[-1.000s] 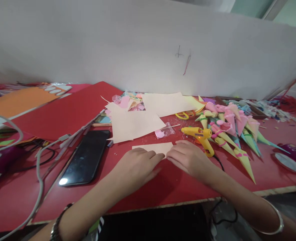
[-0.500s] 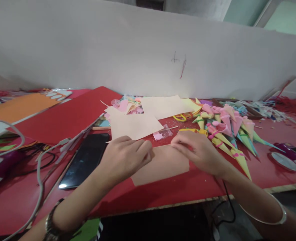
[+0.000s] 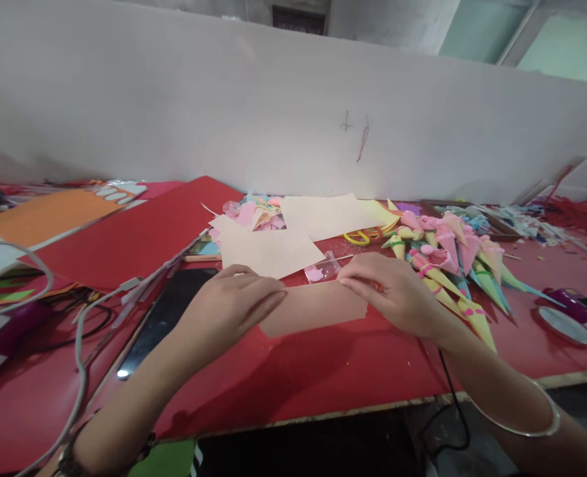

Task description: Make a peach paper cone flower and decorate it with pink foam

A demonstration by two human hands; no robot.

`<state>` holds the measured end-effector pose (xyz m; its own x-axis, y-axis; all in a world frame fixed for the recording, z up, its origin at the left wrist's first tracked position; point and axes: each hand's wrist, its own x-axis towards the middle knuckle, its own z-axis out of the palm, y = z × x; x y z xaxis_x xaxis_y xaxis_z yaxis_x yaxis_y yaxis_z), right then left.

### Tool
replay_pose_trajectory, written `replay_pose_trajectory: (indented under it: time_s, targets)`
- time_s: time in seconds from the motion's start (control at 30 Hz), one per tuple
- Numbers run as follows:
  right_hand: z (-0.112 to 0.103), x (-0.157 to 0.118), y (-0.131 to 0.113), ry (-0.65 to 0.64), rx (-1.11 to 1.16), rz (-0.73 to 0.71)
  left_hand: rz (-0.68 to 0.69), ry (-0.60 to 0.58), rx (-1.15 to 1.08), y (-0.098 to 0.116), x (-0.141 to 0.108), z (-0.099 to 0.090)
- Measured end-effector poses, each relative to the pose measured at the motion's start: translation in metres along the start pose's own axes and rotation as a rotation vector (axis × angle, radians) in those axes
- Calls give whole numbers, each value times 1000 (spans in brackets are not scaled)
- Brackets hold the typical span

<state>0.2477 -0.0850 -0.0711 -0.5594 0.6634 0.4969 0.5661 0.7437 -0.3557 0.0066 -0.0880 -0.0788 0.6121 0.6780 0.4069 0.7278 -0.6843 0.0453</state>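
Paper (image 3: 318, 308) held at both sides

Left hand (image 3: 236, 298) and right hand (image 3: 390, 291) each pinch its far edge. It spans between them over the surface (image 3: 323, 374), long axis side to side, neither hand clearly nearer.

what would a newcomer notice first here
Probably the heaped pink and yellow cones on the right of the red table. Then the big red sheet at left, and, in the middle, the left hand and right hand holding a peach sheet by its far edge.
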Motion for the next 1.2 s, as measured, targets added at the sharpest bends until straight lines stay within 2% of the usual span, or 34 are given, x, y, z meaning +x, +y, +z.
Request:
replay_pose_trajectory:
  time_s: [0.17, 0.3, 0.37, 0.47, 0.53, 0.63, 0.83, 0.97, 1.13, 1.2]
  targets:
    - [12, 7, -12, 21, -318, -126, 140, 90, 96, 15, 10, 8]
    - [19, 10, -22, 61, -380, -225, 207, 132, 86, 25, 15, 4]
    - [17, 9, -21, 101, -398, -206, 131, 136, 78, 23, 14, -2]
    - [9, 3, -13, 128, -447, -150, -129, 155, 43, 11, 10, -14]
    - [5, 0, -11, 123, -466, -133, -213, 173, 19, 3, 8, -20]
    - [3, -2, -12, 107, -460, -139, -201, 176, 24, -2, 7, -20]
    - [7, 1, -17, 109, -433, -146, -162, 106, 57, 3, 12, -8]
    - [7, 2, -13, 99, -401, -131, -99, 105, 55, 4, 11, -6]
    - [9, 2, -9, 103, -368, -99, -112, 105, -57, 7, 10, -9]
    - [11, 3, -9, 105, -366, -97, -142, 140, -129, 10, 10, -9]
